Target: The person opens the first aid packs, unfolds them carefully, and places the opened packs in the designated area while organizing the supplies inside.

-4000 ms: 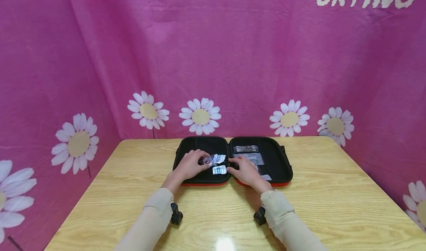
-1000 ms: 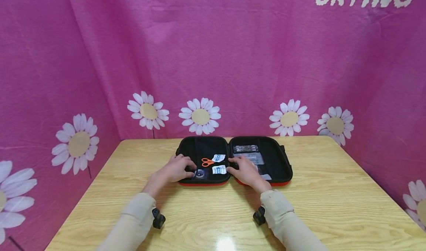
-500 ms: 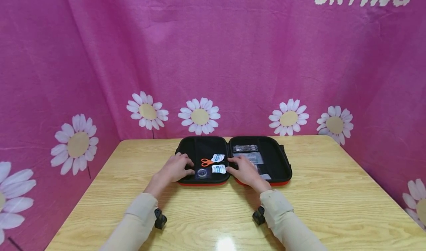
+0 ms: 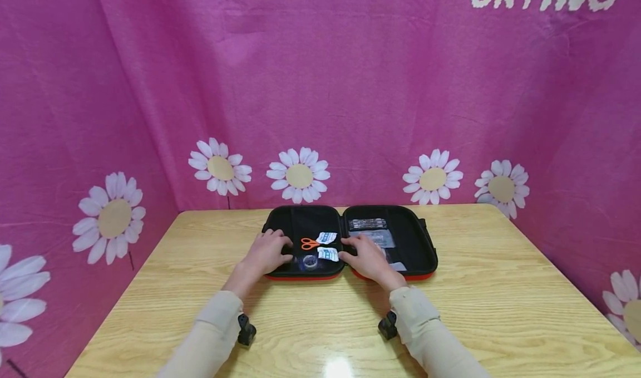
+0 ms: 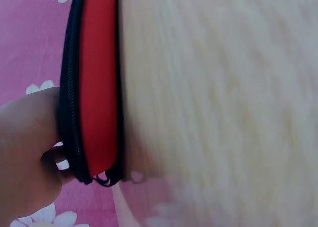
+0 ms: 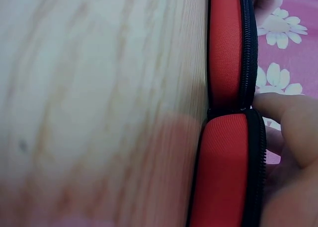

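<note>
My left hand (image 4: pixel 270 251) reaches over the near left rim of the opened black-and-red zip case (image 4: pixel 312 218). Its thumb is beside a small ring-shaped roll (image 4: pixel 310 263) in clear wrap; the fingertips are hidden, so a grip on the wrap cannot be told. Scissors (image 4: pixel 309 244) with orange handles lie in this left half. Two white packets with blue print (image 4: pixel 327 237) (image 4: pixel 328 254) lie near the hinge, one over the blades. My right hand (image 4: pixel 369 258) rests at the hinge, thumb and fingers loosely spread. In the right wrist view its thumb (image 6: pixel 273 103) touches the zipper edge where both halves meet.
The case's right half (image 4: pixel 413 244) holds a strip-like clear packet (image 4: pixel 368 224), a pale plastic packet (image 4: pixel 378 237) and a whitish item (image 4: pixel 399 266) partly behind my right hand. Under everything is a wooden table (image 4: pixel 310 317), with a pink daisy-print cloth (image 4: pixel 360 116) behind.
Four seconds ago my left hand held the wrapped roll over the scissors. It has moved left and nearer, and the roll now lies by the near rim, lately shifted slightly right. My right hand stays put.
</note>
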Demonstrator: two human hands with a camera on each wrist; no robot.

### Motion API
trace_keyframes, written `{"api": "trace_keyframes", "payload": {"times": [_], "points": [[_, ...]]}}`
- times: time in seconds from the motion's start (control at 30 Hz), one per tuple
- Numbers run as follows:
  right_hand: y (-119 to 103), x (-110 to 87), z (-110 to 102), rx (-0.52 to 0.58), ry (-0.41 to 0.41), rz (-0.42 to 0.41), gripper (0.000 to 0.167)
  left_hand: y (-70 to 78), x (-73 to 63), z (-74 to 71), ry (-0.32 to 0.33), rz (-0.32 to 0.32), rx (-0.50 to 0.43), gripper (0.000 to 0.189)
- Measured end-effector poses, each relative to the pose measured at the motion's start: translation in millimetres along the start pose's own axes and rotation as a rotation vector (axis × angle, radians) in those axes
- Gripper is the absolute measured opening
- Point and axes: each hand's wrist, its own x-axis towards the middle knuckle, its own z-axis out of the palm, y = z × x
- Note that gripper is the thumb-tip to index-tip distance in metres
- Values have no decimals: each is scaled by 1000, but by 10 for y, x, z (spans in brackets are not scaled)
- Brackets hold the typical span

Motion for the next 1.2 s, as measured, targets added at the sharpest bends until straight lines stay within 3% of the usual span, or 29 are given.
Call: {"api": "trace_keyframes", "payload": {"times": [0.2,0.4,0.73,0.9,1.2], "points": [[-3,2,-3,5,2,0,44,-48,13,-104,28,15,-96,26],[8,17,4,-5,10,6,43,21,85,-165,30,31,-177,29],[-14,0,11,-1,11,4,43,218,285,-135,-76,31,-193,32],[-3,9,25,-1,19,3,42,215,366,-88,-141,40,-192,35],[16,-1,4,11,5,9,44,164,409,-3,-194,18,-273,41]]}}
